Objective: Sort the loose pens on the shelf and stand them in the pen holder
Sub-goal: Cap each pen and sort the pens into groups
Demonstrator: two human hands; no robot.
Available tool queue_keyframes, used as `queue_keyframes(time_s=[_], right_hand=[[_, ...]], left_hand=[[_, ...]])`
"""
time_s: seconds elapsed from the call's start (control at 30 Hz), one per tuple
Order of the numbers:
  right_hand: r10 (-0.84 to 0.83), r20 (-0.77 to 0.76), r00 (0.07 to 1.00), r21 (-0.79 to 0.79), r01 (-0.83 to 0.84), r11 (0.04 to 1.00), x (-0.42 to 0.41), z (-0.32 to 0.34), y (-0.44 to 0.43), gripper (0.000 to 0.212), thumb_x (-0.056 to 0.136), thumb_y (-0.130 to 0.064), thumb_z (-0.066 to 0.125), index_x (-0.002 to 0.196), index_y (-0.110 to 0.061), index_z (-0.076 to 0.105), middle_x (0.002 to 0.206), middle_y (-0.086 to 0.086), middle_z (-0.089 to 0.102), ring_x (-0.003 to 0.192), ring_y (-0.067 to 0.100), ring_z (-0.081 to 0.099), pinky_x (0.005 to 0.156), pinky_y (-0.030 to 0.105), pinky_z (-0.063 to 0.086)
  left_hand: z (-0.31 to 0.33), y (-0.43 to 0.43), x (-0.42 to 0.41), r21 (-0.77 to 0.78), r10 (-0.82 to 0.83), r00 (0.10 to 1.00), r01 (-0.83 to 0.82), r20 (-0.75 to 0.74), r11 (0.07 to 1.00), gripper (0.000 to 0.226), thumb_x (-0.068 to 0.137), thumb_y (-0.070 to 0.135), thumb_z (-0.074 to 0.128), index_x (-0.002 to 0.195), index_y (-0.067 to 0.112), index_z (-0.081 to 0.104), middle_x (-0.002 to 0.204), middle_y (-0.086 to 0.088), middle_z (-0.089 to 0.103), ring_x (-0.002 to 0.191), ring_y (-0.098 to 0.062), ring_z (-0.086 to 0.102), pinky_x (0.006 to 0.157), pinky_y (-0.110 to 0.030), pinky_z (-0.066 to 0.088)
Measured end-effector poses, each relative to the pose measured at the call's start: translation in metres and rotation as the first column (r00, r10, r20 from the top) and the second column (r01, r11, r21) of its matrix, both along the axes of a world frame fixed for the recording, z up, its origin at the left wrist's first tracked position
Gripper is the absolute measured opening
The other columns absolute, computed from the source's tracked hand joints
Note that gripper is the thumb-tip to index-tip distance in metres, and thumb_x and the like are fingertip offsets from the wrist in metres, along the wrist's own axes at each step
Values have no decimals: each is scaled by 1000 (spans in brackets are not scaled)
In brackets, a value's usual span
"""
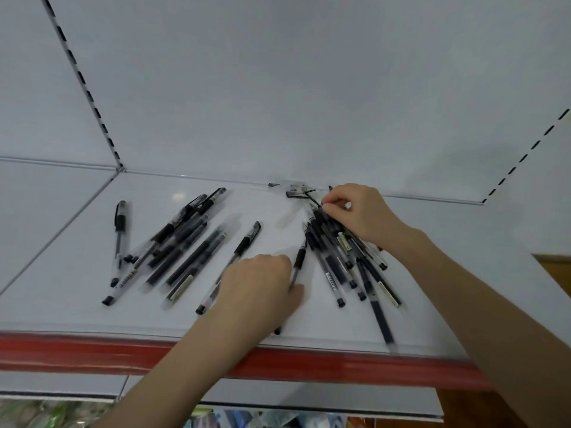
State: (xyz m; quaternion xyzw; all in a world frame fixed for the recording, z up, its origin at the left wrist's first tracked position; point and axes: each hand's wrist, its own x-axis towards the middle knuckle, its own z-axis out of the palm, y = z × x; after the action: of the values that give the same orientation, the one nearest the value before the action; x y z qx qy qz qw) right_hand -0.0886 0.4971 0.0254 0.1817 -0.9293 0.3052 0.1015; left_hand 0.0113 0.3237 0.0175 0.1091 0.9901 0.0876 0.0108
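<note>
The right hand (358,211) pinched the upper ends of the fanned right pile (336,257) near the back of the white shelf (77,242). The left hand (259,285) lay knuckles-up over a single pen (299,261); whether its grip closed on it could not be told. The left pile (182,242) lay well apart. No pen holder was in view. Recommended: square the slim, smooth, clear-barrelled, black-capped pens before lifting; they would likely slip.
</note>
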Motion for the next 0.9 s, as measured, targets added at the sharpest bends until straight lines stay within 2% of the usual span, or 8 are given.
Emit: queue_keyframes(time_s=[0.1,0.27,0.33,0.43,0.57,0.67,0.77,0.9], right_hand=[[-5,-19,1000,-12,4,1000,-6,2,-4,12,86,-7,58,91,0,67,91,10,67,82,18,57,73,8,39],[-24,-53,998,117,30,993,-29,13,-17,19,90,-7,50,95,2,66,96,15,66,93,26,58,86,35,43],[-15,-47,999,186,23,982,-38,13,-25,19,91,-10,50,94,-1,67,96,14,65,92,27,58,84,35,44],[12,6,1000,296,-13,955,-49,12,-40,20,91,-14,50,95,-6,68,100,11,65,93,27,58,83,35,45],[-36,131,991,528,-39,848,-62,15,-56,23,90,-23,54,79,-8,67,81,8,62,79,27,56,68,30,42],[-93,153,984,607,-19,795,-64,19,-63,36,88,-22,52,53,-15,47,59,2,45,71,25,51,58,28,35],[-98,169,981,596,-23,803,-58,22,-69,31,89,-20,51,60,-9,54,65,5,50,75,24,54,56,28,38],[-73,183,980,337,7,942,-49,20,-66,24,90,-22,53,98,-2,65,101,11,66,89,23,60,76,30,48]], left_hand=[[4,-15,-2,14,41,999,-41,2,999,23,90,32,42,89,12,52,88,-4,59,81,-25,56,66,-29,42],[12,-39,-6,340,68,997,-72,26,938,18,89,22,49,75,12,44,74,-9,66,52,-9,54,51,-20,41],[13,-45,-10,451,95,995,-89,10,888,20,89,18,50,72,11,42,69,-9,67,40,-2,53,46,-16,40],[20,-51,-19,597,167,986,-126,-14,792,14,90,17,51,81,7,47,68,-5,64,44,5,56,52,-20,46],[28,-56,-31,678,238,970,-141,-51,721,4,90,15,48,89,12,48,77,4,60,51,-3,57,51,-12,42],[31,-58,-36,699,254,964,-133,-72,703,3,90,14,48,92,16,48,81,3,59,68,-19,58,62,-19,45],[34,-59,-37,733,266,963,-152,-40,663,5,89,14,48,92,16,51,84,-3,62,74,-24,58,71,-36,49],[42,-60,-41,780,263,964,-125,-51,614,9,87,14,49,84,22,51,78,-5,65,58,-14,51,58,-28,43]])
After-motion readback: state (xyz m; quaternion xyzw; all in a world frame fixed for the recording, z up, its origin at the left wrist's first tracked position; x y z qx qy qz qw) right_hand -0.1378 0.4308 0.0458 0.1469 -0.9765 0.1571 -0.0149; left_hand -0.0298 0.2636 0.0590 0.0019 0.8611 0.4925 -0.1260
